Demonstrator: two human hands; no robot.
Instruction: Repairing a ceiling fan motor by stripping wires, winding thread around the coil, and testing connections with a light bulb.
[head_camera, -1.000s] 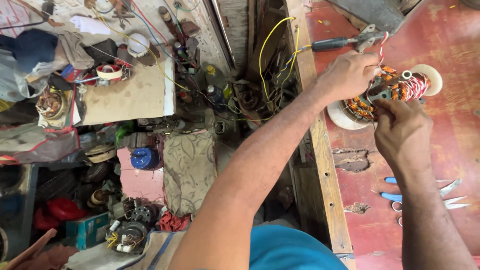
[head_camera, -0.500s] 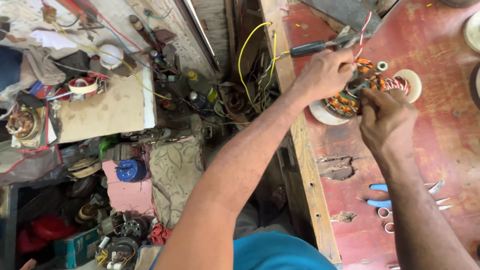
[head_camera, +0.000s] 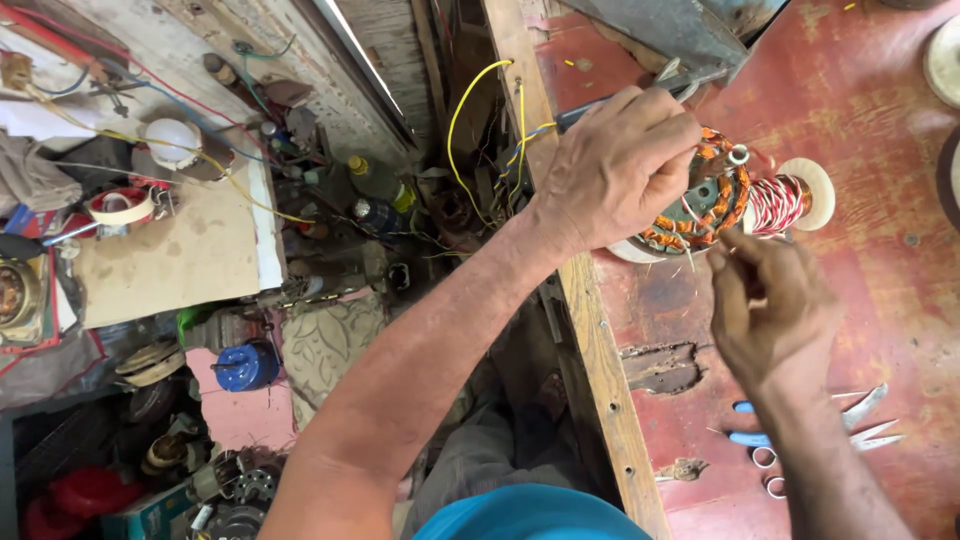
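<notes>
1. At the fingertips: right hand (head_camera: 770, 305) has thumb and forefinger pressed together in a pinch, apparently on a fine strand that is too thin to make out; it hovers just below the stator, not touching it.
2. Left hand (head_camera: 620, 165) is curled, fingers closed over the near side of the motor stator (head_camera: 715, 205), bracing it against the bench. A dark-handled tool (head_camera: 575, 115) pokes out from behind this hand; whether the hand grips it cannot be told.
3. Motor stator: round laminated core lying flat on the red bench top (head_camera: 880, 330), near the bench's wooden front edge (head_camera: 600, 350). Copper-orange coils sit in the slots round most of the visible ring, so winding looks largely done; loose lead ends stick out, so tying-off and trimming appear left.
4. Spool (head_camera: 785, 200) of red-and-white wire, touching the stator's right side, still well filled.
5. Scissors (head_camera: 800, 425), blue-handled, on the bench near the right wrist, with 2 small metal rings (head_camera: 768, 472) just beside them. Untouched.
6. Yellow wire (head_camera: 465, 110) loops down past the bench edge, left of the left hand.
7. Floor level, well apart to the left: cardboard sheet (head_camera: 175, 260), roll of tape (head_camera: 120, 207), blue motor part (head_camera: 245, 365), assorted scrap.
</notes>
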